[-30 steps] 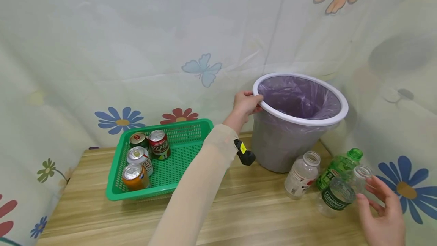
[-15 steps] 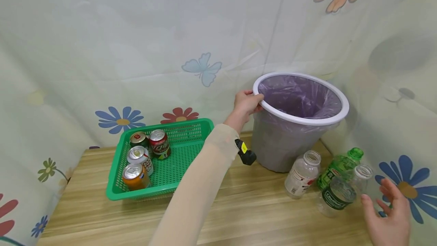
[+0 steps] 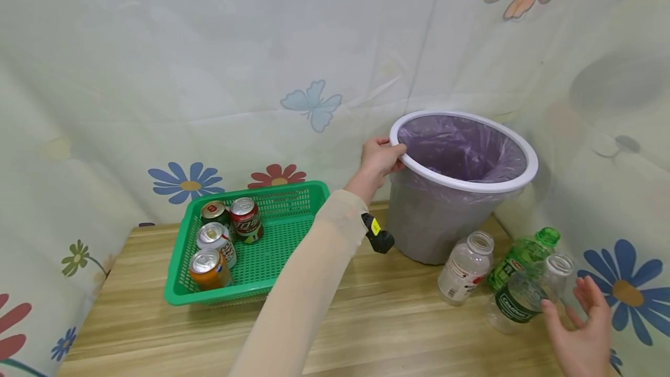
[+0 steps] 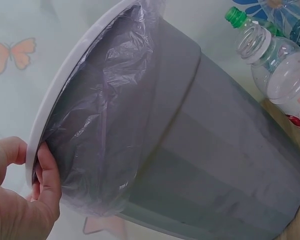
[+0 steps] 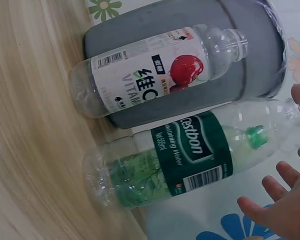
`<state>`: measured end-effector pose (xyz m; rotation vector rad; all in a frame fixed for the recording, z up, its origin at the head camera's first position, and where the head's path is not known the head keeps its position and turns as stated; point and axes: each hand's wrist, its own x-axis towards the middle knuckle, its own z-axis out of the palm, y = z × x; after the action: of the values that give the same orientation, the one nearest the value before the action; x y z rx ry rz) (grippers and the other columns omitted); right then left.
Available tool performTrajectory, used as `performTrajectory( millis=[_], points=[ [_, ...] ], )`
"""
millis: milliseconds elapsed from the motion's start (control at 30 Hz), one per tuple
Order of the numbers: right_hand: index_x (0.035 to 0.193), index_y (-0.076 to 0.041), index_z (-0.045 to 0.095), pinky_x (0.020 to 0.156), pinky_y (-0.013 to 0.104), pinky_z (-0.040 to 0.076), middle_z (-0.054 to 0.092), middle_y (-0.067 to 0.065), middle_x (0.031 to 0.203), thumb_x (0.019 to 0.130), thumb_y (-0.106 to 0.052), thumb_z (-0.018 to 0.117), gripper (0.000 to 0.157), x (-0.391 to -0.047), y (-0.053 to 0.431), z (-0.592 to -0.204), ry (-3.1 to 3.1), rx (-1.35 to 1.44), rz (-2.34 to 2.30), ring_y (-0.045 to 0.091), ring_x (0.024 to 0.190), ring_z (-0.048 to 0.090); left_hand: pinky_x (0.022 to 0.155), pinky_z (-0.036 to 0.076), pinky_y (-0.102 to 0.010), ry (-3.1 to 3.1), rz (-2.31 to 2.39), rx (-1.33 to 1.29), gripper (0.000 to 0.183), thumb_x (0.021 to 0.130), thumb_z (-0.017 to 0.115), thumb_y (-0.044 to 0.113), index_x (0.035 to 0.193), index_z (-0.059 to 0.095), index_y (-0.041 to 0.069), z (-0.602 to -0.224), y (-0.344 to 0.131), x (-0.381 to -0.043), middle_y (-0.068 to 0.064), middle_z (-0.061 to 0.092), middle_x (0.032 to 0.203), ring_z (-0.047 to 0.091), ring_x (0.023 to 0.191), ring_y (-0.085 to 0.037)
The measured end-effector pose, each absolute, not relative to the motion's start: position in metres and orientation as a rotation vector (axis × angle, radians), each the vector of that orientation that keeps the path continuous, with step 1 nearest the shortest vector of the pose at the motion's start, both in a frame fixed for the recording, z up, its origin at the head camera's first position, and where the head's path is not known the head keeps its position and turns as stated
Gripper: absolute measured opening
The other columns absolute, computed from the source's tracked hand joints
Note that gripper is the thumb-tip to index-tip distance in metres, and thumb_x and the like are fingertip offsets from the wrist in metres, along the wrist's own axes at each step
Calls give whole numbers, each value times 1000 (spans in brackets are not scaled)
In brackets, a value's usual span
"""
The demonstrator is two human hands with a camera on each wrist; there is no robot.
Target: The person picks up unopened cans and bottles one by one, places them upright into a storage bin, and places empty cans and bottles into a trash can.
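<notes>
My left hand (image 3: 381, 159) pinches the white rim of a grey trash can (image 3: 439, 220), thumb on one side and fingers on the other. A thin purple liner bag (image 4: 105, 115) hangs over that rim. Down at the right, my right hand (image 3: 583, 324) is spread, its fingers beside a clear water bottle (image 3: 518, 304) with a dark green label. In the right wrist view nothing lies within this hand. A green bottle (image 3: 523, 255) stands behind the water bottle, partly hidden by it. To their left is a clear bottle (image 3: 464, 269) with a white label and red cherries.
A green plastic basket (image 3: 282, 260) sits left on the wooden table (image 3: 377, 330). Several drink cans stand along its left side, among them an orange can (image 3: 209, 272) and a red can (image 3: 246, 223). Flower-print cloth (image 3: 209, 74) hangs behind and at the right.
My right hand drew slightly away from the water bottle to the right, then came back left toward it. The left hand keeps its hold on the rim.
</notes>
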<state>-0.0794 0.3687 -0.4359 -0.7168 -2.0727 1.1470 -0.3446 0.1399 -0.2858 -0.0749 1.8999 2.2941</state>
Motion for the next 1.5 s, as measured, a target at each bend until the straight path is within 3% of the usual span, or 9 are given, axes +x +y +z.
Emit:
performTrajectory(
  millis=[200, 500, 733, 933, 1067, 1200, 1500],
  points=[
    [145, -20, 22, 92, 8, 32, 34, 0, 141, 85, -3, 60, 74, -86, 378, -456, -2064, -600, 1146, 3, 126, 32, 54, 54, -24, 1898, 2303, -71, 40, 79, 64, 3, 117, 52, 1, -287, 140, -345, -6, 65, 89, 57, 53, -12],
    [147, -26, 13, 102, 19, 31, 26, 11, 145, 84, -1, 61, 82, -89, 372, -454, -2127, -616, 1192, 10, 129, 29, 55, 54, -24, 1907, 2295, -80, 40, 79, 65, 3, 116, 52, 2, -287, 140, -344, -6, 65, 90, 57, 54, -12],
    [147, -30, 4, 108, 45, 26, 17, 9, 150, 84, -6, 62, 88, -101, 376, -462, -2146, -651, 1256, 13, 133, 24, 55, 53, -23, 1897, 2313, -96, 38, 78, 66, 2, 115, 53, 1, -285, 138, -345, -5, 64, 91, 57, 57, -12],
    [146, -33, 1, 108, 37, 26, 17, 7, 150, 84, -15, 64, 91, -108, 392, -485, -2148, -679, 1231, 14, 134, 25, 55, 53, -24, 1888, 2325, -106, 38, 78, 66, 2, 114, 53, 1, -286, 140, -344, -6, 65, 90, 57, 57, -13],
    [145, -34, -1, 108, 51, 23, 15, 8, 151, 84, -17, 64, 91, -110, 394, -489, -2136, -713, 1243, 20, 136, 24, 55, 53, -24, 1894, 2321, -106, 39, 78, 66, 2, 115, 53, 1, -286, 141, -344, -6, 66, 91, 57, 57, -13],
    [145, -35, 1, 108, 50, 22, 19, 10, 149, 83, -14, 65, 91, -109, 383, -481, -2097, -702, 1248, 17, 132, 28, 55, 53, -24, 1903, 2316, -111, 39, 79, 66, 3, 115, 52, 1, -286, 141, -344, -7, 65, 93, 57, 57, -13],
    [145, -33, 6, 107, 35, 25, 28, 14, 143, 82, -9, 65, 90, -105, 360, -463, -2037, -679, 1210, 15, 125, 34, 55, 53, -24, 1907, 2306, -108, 39, 79, 66, 3, 116, 52, 1, -285, 140, -343, -7, 66, 92, 57, 56, -13]
  ],
)
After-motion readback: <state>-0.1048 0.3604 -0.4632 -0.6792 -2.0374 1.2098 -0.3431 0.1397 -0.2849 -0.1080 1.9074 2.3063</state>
